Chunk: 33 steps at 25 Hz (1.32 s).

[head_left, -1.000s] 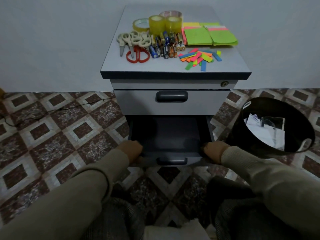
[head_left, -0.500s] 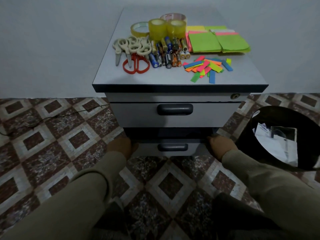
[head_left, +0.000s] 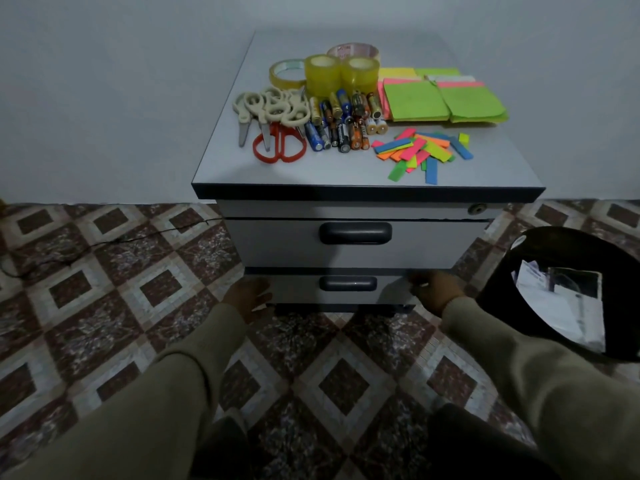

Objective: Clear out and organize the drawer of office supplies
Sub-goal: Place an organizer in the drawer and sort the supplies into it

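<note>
Left hand (head_left: pixel 247 299) and right hand (head_left: pixel 434 292) at either end of bottom drawer (head_left: pixel 346 289). Bin (head_left: pixel 519 271) right of right hand. Scissors (head_left: pixel 273 116), batteries (head_left: pixel 343 123), tape rolls (head_left: pixel 325 72), sticky notes (head_left: pixel 443 98) on cabinet top (head_left: pixel 277 174), above and beyond both hands.

The scene was dim and bluish, with soft light falling from above onto the cabinet top (head_left: pixel 346 174). The drawer fronts and floor (head_left: pixel 104 289) lay in shadow. Wide-angle distortion bent the edges, and the sleeves at the bottom were soft and blurred.
</note>
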### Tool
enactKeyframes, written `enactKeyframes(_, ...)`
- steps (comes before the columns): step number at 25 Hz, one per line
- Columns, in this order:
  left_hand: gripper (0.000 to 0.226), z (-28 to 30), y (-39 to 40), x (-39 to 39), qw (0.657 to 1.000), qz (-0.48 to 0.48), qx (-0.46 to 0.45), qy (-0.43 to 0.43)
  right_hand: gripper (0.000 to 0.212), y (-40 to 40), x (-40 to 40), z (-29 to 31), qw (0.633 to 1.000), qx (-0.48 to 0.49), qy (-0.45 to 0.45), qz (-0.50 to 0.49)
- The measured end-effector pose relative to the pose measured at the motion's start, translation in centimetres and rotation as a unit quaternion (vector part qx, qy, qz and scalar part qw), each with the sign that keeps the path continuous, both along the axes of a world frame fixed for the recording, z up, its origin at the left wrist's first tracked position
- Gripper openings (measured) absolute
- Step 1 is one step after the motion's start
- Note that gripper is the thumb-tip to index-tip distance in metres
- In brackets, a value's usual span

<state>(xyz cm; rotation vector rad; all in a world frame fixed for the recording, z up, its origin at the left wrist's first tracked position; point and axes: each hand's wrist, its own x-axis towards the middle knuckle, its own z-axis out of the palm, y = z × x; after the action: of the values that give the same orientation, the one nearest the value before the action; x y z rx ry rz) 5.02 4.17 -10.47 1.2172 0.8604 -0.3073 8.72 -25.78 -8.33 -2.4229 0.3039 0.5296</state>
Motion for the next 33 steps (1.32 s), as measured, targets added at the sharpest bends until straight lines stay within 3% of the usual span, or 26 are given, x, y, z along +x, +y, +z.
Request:
enactKeyframes(1, 0.017, -0.2, 0.1, 0.1, 0.998, 0.038, -0.055, 0.001, 0.022, 1.1, -0.1, 1.0, 0.976, 0.186, 0.021, -0.115)
enactKeyframes(2, 0.017, -0.3, 0.0, 0.1, 0.994, 0.063, -0.091, -0.004, 0.019, 2.4, -0.1, 2.2, 0.916, 0.347, 0.045, -0.194)
enactKeyframes(4, 0.024, -0.2, -0.2, 0.0, 0.988, 0.084, -0.124, -0.025, 0.024, 4.4, -0.1, 4.4, 0.807, 0.523, 0.094, -0.258)
enactKeyframes(6, 0.019, -0.3, -0.3, 0.0, 0.989, 0.082, -0.122, -0.029, 0.024, 5.5, -0.1, 5.6, 0.749, 0.587, 0.129, -0.279)
enactKeyframes(10, 0.017, -0.9, 0.0, 0.2, 0.992, 0.075, -0.096, -0.02, 0.023, 5.9, -0.6, 6.8, 0.694, 0.634, 0.143, -0.311)
enactKeyframes(18, 0.045, -0.5, -0.7, 0.1, 0.998, 0.043, -0.054, -0.015, 0.027, 7.3, -0.5, 7.4, 0.68, 0.635, 0.114, -0.348)
enactKeyframes(24, 0.057, -0.4, -1.7, 0.7, 0.997, 0.005, -0.073, -0.03, 0.027, 7.1, -1.2, 7.2, 0.686, 0.63, 0.12, -0.342)
enactKeyframes(26, 0.052, -0.4, -1.9, 0.7, 0.998, -0.028, -0.05, -0.028, 0.027, 7.2, -1.4, 7.4, 0.689, 0.627, 0.12, -0.343)
enactKeyframes(29, 0.022, 0.6, -1.7, 0.8, 0.988, -0.126, 0.093, 0.014, 0.026, 7.5, -1.8, 7.4, 0.685, 0.632, 0.127, -0.34)
enactKeyframes(31, 0.029, 1.5, -1.6, 0.2, 0.955, -0.174, 0.238, 0.022, 0.023, 8.0, -2.3, 7.3, 0.675, 0.643, 0.14, -0.333)
enactKeyframes(33, 0.023, 3.6, -2.2, -1.3, 0.911, -0.168, 0.372, -0.056, 0.023, 8.0, -3.2, 7.2, 0.678, 0.648, 0.148, -0.314)
